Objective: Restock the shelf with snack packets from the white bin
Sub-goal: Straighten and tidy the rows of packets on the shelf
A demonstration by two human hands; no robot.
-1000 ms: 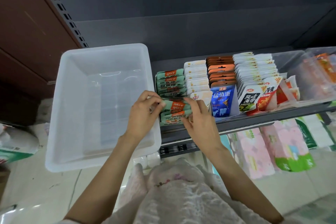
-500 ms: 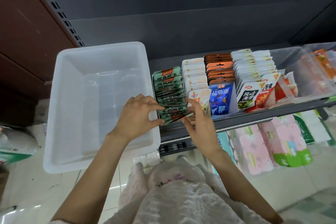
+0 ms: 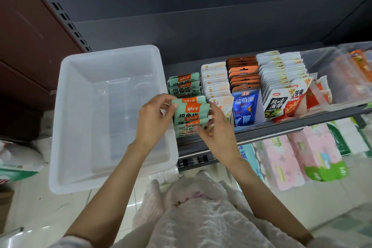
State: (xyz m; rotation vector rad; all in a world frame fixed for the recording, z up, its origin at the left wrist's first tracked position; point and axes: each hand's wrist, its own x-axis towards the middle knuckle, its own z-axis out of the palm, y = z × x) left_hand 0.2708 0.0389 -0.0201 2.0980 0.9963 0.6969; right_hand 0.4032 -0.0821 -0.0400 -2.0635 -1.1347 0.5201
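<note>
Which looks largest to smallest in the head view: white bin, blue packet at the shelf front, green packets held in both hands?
1. white bin, by far the largest.
2. green packets, as a fanned bunch.
3. blue packet, slightly smaller; the bunch sits nearer the camera, so this ranking is unsure.

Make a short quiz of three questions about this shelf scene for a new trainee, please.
1. True or false: the white bin holds snack packets.
2. Which packets do both hands grip? A) green packets B) blue packet C) orange packets
3. On which side of the bin does the green row stand?

Key: 1 false, it looks empty. 2 A: left hand and right hand hold them. 3 The right side.
</note>
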